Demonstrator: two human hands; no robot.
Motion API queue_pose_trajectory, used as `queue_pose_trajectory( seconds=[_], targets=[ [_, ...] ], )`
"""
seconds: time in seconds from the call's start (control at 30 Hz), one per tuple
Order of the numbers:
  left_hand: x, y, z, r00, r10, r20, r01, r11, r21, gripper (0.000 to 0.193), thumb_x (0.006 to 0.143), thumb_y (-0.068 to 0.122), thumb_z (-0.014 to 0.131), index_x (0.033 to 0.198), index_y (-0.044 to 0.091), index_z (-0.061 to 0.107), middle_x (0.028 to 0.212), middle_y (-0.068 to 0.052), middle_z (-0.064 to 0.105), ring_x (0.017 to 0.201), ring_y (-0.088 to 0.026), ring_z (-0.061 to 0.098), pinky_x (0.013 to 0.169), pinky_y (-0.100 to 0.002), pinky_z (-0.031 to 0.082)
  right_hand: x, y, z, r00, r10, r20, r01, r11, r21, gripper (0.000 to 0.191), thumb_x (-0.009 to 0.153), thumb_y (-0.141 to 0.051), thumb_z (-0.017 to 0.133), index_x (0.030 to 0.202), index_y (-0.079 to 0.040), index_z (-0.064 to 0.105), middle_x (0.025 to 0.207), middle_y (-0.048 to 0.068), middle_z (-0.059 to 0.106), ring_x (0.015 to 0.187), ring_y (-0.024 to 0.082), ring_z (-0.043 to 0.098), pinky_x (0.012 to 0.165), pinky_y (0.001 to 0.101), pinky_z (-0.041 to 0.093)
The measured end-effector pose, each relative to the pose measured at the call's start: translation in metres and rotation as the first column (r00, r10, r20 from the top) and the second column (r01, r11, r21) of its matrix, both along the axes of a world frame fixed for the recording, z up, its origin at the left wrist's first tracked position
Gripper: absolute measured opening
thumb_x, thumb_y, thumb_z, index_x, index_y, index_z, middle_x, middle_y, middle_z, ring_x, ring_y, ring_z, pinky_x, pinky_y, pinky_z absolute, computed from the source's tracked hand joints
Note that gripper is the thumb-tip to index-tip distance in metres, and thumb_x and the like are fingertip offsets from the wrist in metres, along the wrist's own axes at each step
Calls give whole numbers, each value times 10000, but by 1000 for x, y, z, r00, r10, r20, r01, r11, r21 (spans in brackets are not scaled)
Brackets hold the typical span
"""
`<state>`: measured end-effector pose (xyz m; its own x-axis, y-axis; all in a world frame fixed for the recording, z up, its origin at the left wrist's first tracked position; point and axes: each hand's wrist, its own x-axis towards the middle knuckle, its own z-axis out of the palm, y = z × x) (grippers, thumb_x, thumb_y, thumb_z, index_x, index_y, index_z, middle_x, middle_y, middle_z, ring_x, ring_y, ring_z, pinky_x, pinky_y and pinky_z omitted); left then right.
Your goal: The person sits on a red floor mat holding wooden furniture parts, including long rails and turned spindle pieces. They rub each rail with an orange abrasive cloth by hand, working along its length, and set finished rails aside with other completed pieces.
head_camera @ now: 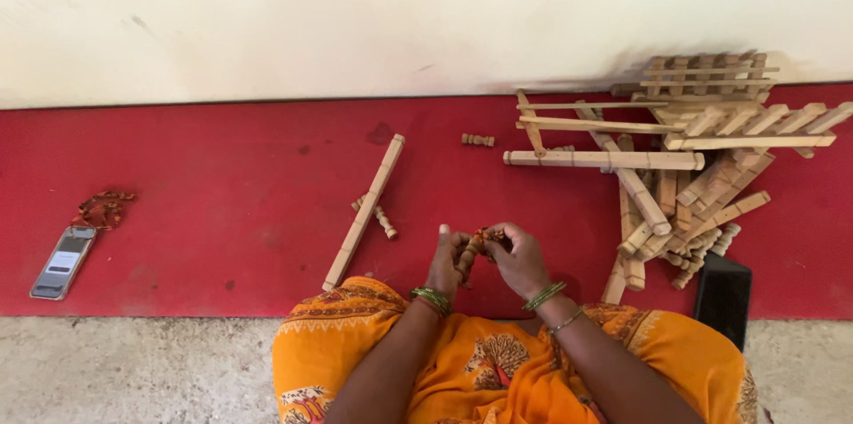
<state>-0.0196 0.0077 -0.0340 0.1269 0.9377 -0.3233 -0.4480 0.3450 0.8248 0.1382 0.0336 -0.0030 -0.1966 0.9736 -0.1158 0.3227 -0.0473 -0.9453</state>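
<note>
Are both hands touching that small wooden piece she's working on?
Touching. The head view shows the left hand and right hand both closed around the small turned wooden piece.

Left of the long wooden slat (pixel 365 211), bare red mat (pixel 204 175) lies open as far as the phone (pixel 63 261). Right of the slat, the heaped wooden pieces (pixel 675 166) and a black phone (pixel 722 297) block passage.

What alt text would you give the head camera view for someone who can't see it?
Seen from above, a person's left hand and right hand together hold a small turned wooden piece over a red mat. A long wooden bar lies to the left, a pile of wooden frames and sticks to the right.
</note>
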Motion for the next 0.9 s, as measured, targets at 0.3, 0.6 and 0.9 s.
queue_pose_trajectory(
  seconds=[0.3, 0.6, 0.9],
  targets=[
    [-1, 3, 4, 997, 79, -4, -79, 996, -48, 732, 987, 701, 175, 973, 96, 587, 768, -5, 599, 633, -98, 554, 567, -222, 507, -16, -21, -8, 989, 128, 80, -132, 990, 53, 78, 918, -98, 645, 978, -96, 696, 955, 45, 754, 783, 127, 749, 644, 234, 656],
    [-2, 7, 2, 976, 209, 66, -205, 977, -65, 757, 1019, 706, 206, 981, 66, 609, 758, -4, 558, 632, -90, 521, 587, -234, 505, -18, -29, -12, 929, 367, 55, -371, 921, 123, 52, 910, -82, 706, 954, -55, 699, 909, 135, 744, 772, 199, 715, 689, 319, 631],
    [-1, 2, 0, 999, -8, 34, 7, 1000, 14, 706, 1025, 722, 165, 933, 157, 579, 665, 70, 469, 499, -40, 338, 424, -190, 318, -4, -2, -2, 983, 10, -181, -1, 999, 48, 86, 934, -53, 657, 1006, -38, 702, 928, 123, 761, 793, 161, 721, 679, 263, 623]
  ],
)
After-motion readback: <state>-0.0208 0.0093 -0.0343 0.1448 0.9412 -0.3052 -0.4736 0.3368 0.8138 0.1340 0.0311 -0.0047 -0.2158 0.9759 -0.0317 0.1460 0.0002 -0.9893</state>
